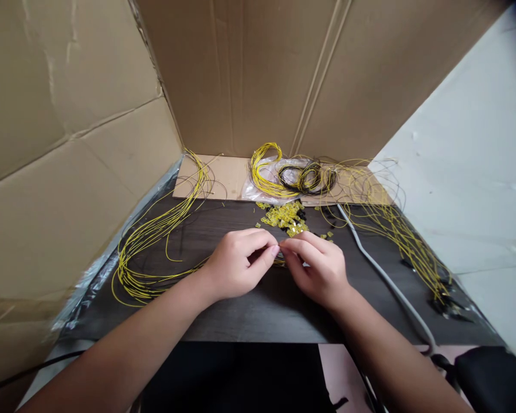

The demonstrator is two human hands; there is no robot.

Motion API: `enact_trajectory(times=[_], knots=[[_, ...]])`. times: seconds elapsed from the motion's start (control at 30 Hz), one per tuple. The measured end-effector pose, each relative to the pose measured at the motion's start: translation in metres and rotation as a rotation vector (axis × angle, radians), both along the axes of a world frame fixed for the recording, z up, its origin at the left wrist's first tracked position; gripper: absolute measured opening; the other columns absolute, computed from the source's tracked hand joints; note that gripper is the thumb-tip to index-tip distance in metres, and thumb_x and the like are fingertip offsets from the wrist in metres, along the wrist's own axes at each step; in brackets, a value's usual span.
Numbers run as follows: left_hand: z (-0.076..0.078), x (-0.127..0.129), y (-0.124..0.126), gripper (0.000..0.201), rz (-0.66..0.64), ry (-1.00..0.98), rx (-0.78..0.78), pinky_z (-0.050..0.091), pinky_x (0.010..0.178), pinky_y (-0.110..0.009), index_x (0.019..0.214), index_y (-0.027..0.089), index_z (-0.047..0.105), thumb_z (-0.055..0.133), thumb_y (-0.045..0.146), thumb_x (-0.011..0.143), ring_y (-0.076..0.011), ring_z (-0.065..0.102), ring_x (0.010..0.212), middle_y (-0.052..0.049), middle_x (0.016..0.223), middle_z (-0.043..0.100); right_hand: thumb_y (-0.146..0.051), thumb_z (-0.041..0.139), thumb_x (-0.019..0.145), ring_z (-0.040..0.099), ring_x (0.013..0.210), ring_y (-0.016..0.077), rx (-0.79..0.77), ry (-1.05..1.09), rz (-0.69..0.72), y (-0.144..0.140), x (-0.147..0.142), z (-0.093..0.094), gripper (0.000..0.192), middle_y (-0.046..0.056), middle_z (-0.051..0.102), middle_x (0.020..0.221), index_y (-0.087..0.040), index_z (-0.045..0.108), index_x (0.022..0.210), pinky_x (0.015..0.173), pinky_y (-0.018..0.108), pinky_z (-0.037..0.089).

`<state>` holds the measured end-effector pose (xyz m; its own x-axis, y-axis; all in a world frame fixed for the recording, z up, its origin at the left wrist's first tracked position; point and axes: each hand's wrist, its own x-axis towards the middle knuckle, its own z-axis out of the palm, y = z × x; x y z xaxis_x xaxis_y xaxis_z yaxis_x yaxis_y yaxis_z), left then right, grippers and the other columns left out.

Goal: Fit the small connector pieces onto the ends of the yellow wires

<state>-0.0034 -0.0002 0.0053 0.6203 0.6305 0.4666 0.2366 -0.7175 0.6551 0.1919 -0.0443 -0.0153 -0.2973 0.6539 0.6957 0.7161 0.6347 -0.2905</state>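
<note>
Fingertips meeting over a small part

Fingers (274,250) of the left hand (236,265) pinch nearly shut against those of the right hand (320,269), tip to tip, on a tiny piece too hidden to identify. Both hands are equally near. A yellow wire (279,263) runs sideways beneath them; connectors (286,218) lie just beyond on the counter (249,310).

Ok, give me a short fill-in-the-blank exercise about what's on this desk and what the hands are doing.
1. The left hand and right hand meet at their ____ over the dark desk.
2. The pile of small connectors beyond the hands is mostly ____ in colour.
3. The grey cable runs on the ____ side of the hands.
4. The walls around the desk are made of ____.

Missing words: fingertips; yellow; right; cardboard
</note>
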Motion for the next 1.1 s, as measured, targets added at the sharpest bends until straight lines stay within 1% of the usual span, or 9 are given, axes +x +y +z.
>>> enact_trajectory(times=[0.23,0.47,0.53,0.6,0.67,0.77,0.87,0.97,1.1], knots=[[0.004,-0.002,-0.001,0.016,-0.023,-0.013,0.002,0.04,0.065,-0.024,0.081,0.016,0.06,0.052,0.019,0.094,-0.0096,0.052,0.066,0.001,0.072,0.059,-0.011,0.062,0.089,0.058,0.069,0.0111,-0.022,0.055,0.038,0.0,0.0,0.001,0.016,0.003,0.065,0.084,-0.02,0.063,0.101,0.062,0.024,0.044],[0.005,-0.002,0.001,0.018,0.008,-0.034,-0.042,0.039,0.062,-0.024,0.078,0.016,0.06,0.053,0.02,0.094,-0.0098,0.05,0.064,0.001,0.069,0.057,-0.007,0.061,0.087,0.056,0.066,0.0105,0.033,0.182,-0.098,0.003,0.009,0.007,0.014,0.002,0.064,0.079,-0.018,0.063,0.096,0.063,0.024,0.046],[0.005,-0.002,0.0,0.018,0.011,-0.033,-0.039,0.039,0.063,-0.024,0.078,0.016,0.06,0.053,0.02,0.094,-0.0096,0.05,0.064,0.002,0.069,0.057,-0.008,0.063,0.086,0.055,0.063,0.01,0.06,0.158,-0.1,0.002,0.009,0.006,0.019,0.002,0.064,0.079,-0.018,0.064,0.102,0.061,0.024,0.045],[0.004,-0.002,0.0,0.018,0.017,-0.025,-0.034,0.038,0.063,-0.024,0.079,0.016,0.06,0.053,0.02,0.094,-0.0093,0.05,0.064,0.002,0.069,0.057,-0.011,0.065,0.086,0.053,0.06,0.0098,0.086,0.081,-0.074,0.0,0.008,0.004,0.031,0.001,0.064,0.077,-0.018,0.062,0.115,0.058,0.024,0.043],[0.003,-0.002,0.0,0.019,0.024,-0.015,-0.036,0.038,0.063,-0.024,0.077,0.015,0.06,0.052,0.019,0.094,-0.0091,0.05,0.064,0.002,0.069,0.056,-0.014,0.067,0.086,0.053,0.06,0.0098,0.114,-0.012,-0.052,0.0,0.006,0.001,0.038,0.001,0.064,0.076,-0.018,0.06,0.123,0.057,0.024,0.042],[0.002,-0.002,0.0,0.021,0.023,-0.004,-0.05,0.038,0.061,-0.023,0.074,0.015,0.058,0.051,0.019,0.094,-0.009,0.049,0.063,0.002,0.068,0.055,-0.016,0.067,0.087,0.056,0.064,0.0101,0.135,-0.095,-0.026,0.001,0.005,-0.003,0.032,0.001,0.067,0.081,-0.019,0.061,0.119,0.059,0.024,0.042],[0.002,-0.002,0.001,0.021,0.016,0.019,-0.059,0.036,0.059,-0.023,0.076,0.015,0.059,0.052,0.02,0.094,-0.0086,0.048,0.061,0.002,0.067,0.055,-0.015,0.065,0.089,0.058,0.067,0.0103,0.114,-0.111,-0.007,0.002,0.005,-0.004,0.023,0.002,0.068,0.084,-0.02,0.062,0.111,0.062,0.024,0.043],[0.003,-0.002,0.001,0.019,0.008,0.044,-0.05,0.035,0.058,-0.022,0.077,0.015,0.061,0.053,0.021,0.093,-0.0083,0.047,0.059,0.003,0.066,0.055,-0.015,0.064,0.089,0.055,0.065,0.0101,0.085,-0.095,-0.005,0.002,0.005,-0.002,0.014,0.001,0.065,0.079,-0.019,0.062,0.102,0.061,0.024,0.041],[0.003,-0.001,0.0,0.019,-0.002,0.053,-0.033,0.036,0.058,-0.022,0.077,0.015,0.061,0.052,0.02,0.093,-0.0084,0.046,0.059,0.003,0.065,0.054,-0.015,0.063,0.09,0.049,0.061,0.0093,0.038,-0.06,0.005,0.001,0.002,-0.001,0.009,0.0,0.059,0.073,-0.018,0.06,0.098,0.058,0.024,0.038]])
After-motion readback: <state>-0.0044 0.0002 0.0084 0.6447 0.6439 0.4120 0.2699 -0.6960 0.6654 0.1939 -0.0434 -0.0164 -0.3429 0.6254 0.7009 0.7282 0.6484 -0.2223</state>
